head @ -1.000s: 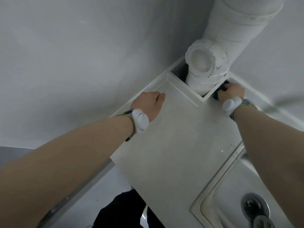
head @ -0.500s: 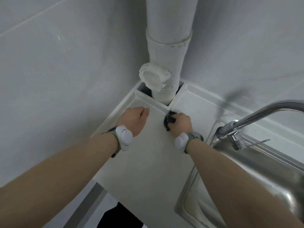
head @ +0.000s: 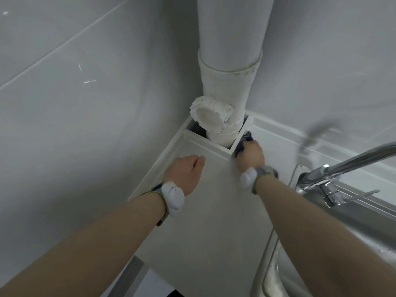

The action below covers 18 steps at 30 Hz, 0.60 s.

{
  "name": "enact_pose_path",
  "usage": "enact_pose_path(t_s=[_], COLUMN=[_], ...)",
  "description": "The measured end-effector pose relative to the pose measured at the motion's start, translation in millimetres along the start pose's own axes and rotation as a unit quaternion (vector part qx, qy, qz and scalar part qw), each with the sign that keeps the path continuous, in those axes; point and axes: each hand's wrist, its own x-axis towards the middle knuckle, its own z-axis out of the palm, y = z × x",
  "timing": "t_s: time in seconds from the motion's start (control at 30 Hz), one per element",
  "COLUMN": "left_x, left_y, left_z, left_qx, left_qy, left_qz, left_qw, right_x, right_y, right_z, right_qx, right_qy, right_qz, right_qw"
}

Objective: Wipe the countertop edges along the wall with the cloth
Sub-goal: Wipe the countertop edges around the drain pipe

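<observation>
Grey tiled walls are meeting in a corner where a white pipe (head: 227,82) is dropping through a square cutout in the pale counter (head: 205,211). Right hand (head: 250,155) is gripping the dark cloth (head: 244,142), bunched under curled fingers, pressing it against the raised lip just right of the pipe. From there the back-wall edge (head: 310,138) is running away to the right, behind the faucet (head: 334,168) and sink (head: 321,254), so the right hand is clearly the nearer one for that stretch. Left hand (head: 184,172) is resting flat on the counter, fingers straight and together, holding nothing, just beside the left-wall edge, bracing.
</observation>
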Motion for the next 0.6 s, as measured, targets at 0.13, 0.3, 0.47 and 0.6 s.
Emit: enact_pose_path(t_s=[0.13,0.3,0.47,0.6], left_x=[15,28,27,26], left_y=[7,35,60,72], left_z=[3,15,31,41], left_qx=[-0.006,-0.004,0.003,-0.007], left_qy=[0.008,0.001,-0.041,-0.056], left_qz=[0.001,0.029,0.069,0.084], left_qw=[1.000,1.000,0.997,0.995], right_x=[-45,-64,-46,-48], right_y=[-1,8,52,73], right_z=[38,27,-27,-52], right_qx=[-0.087,-0.158,-0.222,-0.251], right_qy=[0.004,-0.037,-0.049,-0.050], right_qz=[-0.056,-0.161,-0.069,-0.001], right_qw=[0.995,0.974,0.971,0.967])
